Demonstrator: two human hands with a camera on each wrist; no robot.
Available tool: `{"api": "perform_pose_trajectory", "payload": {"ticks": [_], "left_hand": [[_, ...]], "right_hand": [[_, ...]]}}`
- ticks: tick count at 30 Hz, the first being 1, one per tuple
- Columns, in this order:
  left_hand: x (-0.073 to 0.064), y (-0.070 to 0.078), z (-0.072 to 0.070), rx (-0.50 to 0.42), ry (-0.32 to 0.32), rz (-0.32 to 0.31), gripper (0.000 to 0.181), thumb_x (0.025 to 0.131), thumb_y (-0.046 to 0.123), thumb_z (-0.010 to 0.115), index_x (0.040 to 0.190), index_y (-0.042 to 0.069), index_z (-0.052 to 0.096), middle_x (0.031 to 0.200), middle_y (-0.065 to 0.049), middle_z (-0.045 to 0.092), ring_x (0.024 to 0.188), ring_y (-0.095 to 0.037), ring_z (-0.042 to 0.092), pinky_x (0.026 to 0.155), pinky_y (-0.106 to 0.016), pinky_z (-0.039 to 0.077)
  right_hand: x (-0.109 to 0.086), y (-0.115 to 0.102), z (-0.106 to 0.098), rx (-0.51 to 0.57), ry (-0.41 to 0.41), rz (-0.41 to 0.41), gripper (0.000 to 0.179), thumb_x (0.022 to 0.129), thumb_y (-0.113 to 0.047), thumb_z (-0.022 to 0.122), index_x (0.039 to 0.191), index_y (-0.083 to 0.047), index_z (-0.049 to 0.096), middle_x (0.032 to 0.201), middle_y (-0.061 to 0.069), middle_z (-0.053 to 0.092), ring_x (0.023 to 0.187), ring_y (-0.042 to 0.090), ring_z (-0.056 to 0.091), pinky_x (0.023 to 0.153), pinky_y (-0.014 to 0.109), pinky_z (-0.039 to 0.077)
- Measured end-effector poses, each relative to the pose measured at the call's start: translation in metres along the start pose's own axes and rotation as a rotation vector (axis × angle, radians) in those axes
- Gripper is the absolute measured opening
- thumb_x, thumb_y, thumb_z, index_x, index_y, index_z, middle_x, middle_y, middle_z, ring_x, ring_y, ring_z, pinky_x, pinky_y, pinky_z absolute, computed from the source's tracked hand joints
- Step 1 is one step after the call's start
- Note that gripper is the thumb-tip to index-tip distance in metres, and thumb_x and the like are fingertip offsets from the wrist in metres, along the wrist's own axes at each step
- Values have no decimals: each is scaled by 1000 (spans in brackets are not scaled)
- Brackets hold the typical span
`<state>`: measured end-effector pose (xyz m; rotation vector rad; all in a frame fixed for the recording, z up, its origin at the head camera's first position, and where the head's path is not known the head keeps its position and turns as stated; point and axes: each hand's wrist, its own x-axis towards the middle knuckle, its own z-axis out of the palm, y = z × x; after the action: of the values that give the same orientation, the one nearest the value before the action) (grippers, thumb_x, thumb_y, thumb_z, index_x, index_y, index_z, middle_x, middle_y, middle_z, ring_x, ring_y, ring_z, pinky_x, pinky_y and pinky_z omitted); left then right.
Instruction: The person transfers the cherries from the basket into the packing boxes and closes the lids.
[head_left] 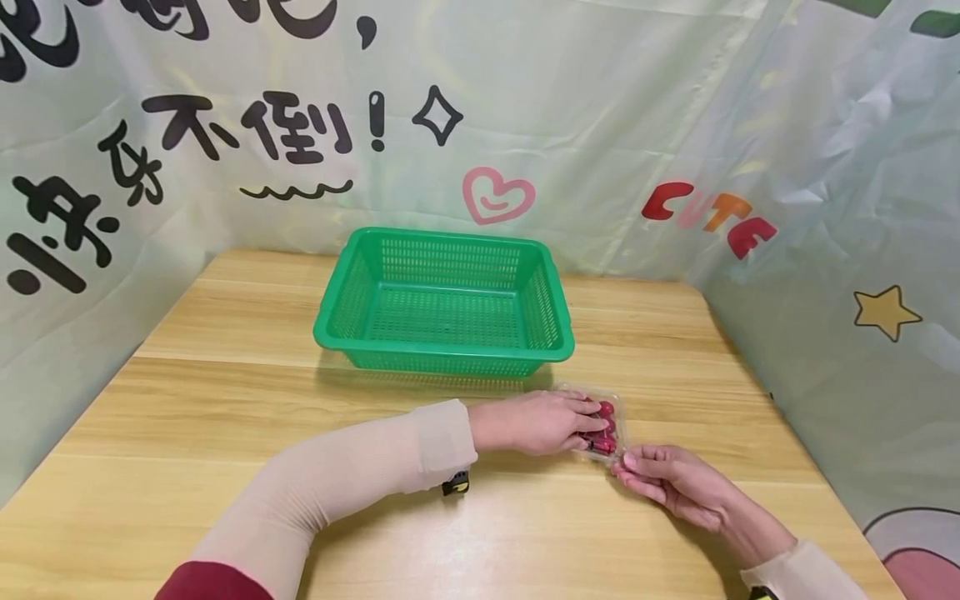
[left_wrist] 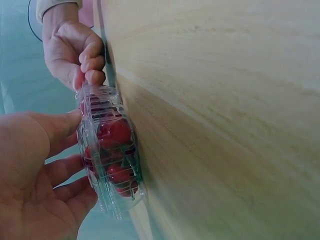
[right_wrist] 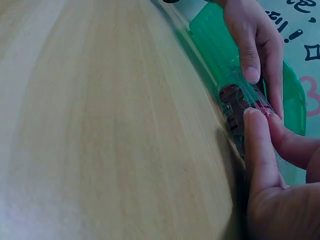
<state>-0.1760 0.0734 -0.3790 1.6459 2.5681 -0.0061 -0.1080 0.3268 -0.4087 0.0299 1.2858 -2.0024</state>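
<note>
A clear plastic box (head_left: pixel 619 423) of small round red fruits (left_wrist: pixel 116 132) sits on the table, its lid down over them. My left hand (head_left: pixel 543 422) lies across the top of the box from the left, fingers extended over the lid. At the box's near right corner, my right hand (head_left: pixel 678 483) pinches the plastic edge between thumb and fingers. The right wrist view shows this right thumb (right_wrist: pixel 260 150) against the box rim. Whether the lid's edge is fastened cannot be made out.
Behind the box stands a green plastic basket (head_left: pixel 446 348) with mesh sides and nothing inside. The wooden table (head_left: pixel 187 417) runs back to a printed cloth backdrop (head_left: pixel 600 108), which also hangs along both sides.
</note>
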Motion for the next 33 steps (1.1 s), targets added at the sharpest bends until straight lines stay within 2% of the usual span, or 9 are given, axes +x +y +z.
{"api": "perform_pose_trajectory", "payload": {"ticks": [4,13,18,21,23,25,29,33], "left_hand": [[-1,1,-1,-10,-6,-10,50,103,40,46,150,24,41,155,2,34,143,-16,29,115,-24,18],[-3,2,-2,3,-8,-16,51,102,38,48,150,24,40,155,1,35,142,-17,31,115,-25,18],[-3,3,-2,17,-6,-14,51,103,39,47,151,24,40,155,1,35,142,-16,31,115,-24,18],[-3,3,-2,37,-3,-8,51,103,40,47,151,24,39,155,2,35,142,-16,31,116,-24,18],[-2,2,-2,52,4,-4,51,103,40,47,151,24,40,155,2,36,142,-16,31,116,-25,18],[-3,2,-2,63,9,-2,52,102,41,47,151,24,40,154,2,36,142,-16,32,115,-25,19],[-6,1,-5,62,28,-3,54,101,44,48,151,23,41,154,1,36,141,-17,33,115,-27,21],[-12,-1,-10,47,61,1,53,101,45,48,149,22,43,154,0,38,140,-17,35,115,-28,24]], "right_hand": [[-2,1,0,7,-27,19,27,104,-1,39,110,5,65,107,19,70,104,22,67,94,28,48],[-2,3,6,-110,30,-38,20,103,-3,43,104,1,63,98,11,70,90,15,69,86,24,53],[-2,2,5,-134,48,-27,20,103,-4,44,104,2,64,96,10,69,88,14,69,84,23,54],[-2,-1,5,-192,50,-10,19,102,-4,46,105,3,64,96,9,69,87,13,69,82,24,54],[-3,-5,5,-279,62,4,20,102,-7,48,106,5,64,95,9,69,84,12,68,79,25,55],[-3,-10,7,-413,81,7,22,103,-12,50,106,5,63,94,9,68,81,12,67,76,26,56],[-3,-22,12,-703,181,-13,30,103,-22,51,100,6,61,89,8,64,78,15,62,71,29,57],[-5,-33,18,-901,317,-56,35,101,-27,54,102,8,59,88,10,62,79,18,60,70,32,56]]}}
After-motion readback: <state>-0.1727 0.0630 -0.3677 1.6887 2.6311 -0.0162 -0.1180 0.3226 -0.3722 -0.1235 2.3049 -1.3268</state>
